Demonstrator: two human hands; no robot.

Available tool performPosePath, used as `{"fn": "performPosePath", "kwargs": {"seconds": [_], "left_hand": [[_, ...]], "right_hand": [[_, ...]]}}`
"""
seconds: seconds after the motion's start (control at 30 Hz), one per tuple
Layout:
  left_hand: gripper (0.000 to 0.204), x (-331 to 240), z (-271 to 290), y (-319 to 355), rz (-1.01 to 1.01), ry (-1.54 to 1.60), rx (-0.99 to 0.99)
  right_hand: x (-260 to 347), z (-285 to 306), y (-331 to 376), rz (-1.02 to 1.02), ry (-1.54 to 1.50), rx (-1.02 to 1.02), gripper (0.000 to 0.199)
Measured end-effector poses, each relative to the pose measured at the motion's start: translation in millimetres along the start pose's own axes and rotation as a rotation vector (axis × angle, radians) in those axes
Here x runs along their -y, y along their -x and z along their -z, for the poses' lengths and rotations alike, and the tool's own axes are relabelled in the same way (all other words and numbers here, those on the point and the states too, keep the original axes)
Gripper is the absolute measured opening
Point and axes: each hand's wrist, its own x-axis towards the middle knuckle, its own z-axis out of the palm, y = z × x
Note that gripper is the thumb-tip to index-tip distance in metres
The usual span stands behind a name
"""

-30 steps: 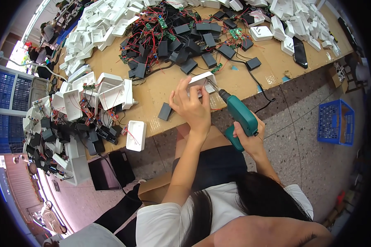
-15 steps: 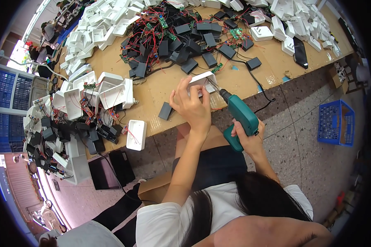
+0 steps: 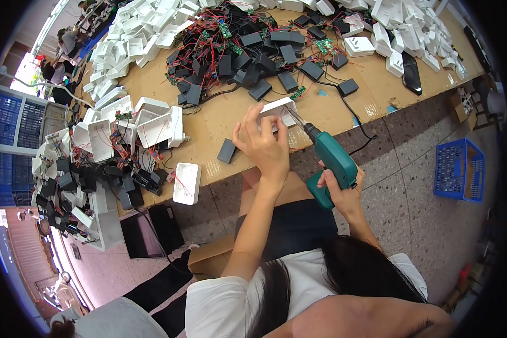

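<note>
At the table's front edge, my left hand (image 3: 265, 141) holds up a white plastic case (image 3: 279, 105), its fingers closed over the near side. My right hand (image 3: 345, 192) is wrapped round the handle of a teal pistol-grip tool (image 3: 335, 156). The tool's slim metal tip points into the case from the right; whether it touches anything inside I cannot tell. A small black block (image 3: 226, 151) lies left of my left hand. Farther left, a white open case (image 3: 186, 183) with red wires sits at the table edge.
A heap of black blocks (image 3: 248, 67), red wires and green circuit boards covers the table's middle. White cases (image 3: 135, 48) pile up behind it. A black phone (image 3: 411, 73) lies at the right; a blue basket (image 3: 459, 169) stands on the floor. Another person sits at lower left.
The teal tool has drawn slightly back to the right and down, its tip shifting a little away from the case. My left hand keeps the case in nearly the same place.
</note>
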Motion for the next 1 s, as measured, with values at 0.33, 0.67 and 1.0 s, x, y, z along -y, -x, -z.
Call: {"fn": "performPosePath", "kwargs": {"seconds": [0.33, 0.67, 1.0], "left_hand": [[0.012, -3.9, 2.1, 1.6, 0.007, 0.021, 0.003], [0.012, -2.4, 45.0, 18.5, -0.002, 0.034, 0.020], [0.017, 10.4, 105.4, 39.8, -0.411, 0.223, 0.239]], "right_hand": [[6.9, 23.9, 18.9, 0.002, -0.164, -0.016, 0.025], [23.4, 42.6, 77.8, 0.069, 0.024, 0.085, 0.037], [25.3, 56.1, 110.6, 0.075, 0.019, 0.059, 0.036]]}}
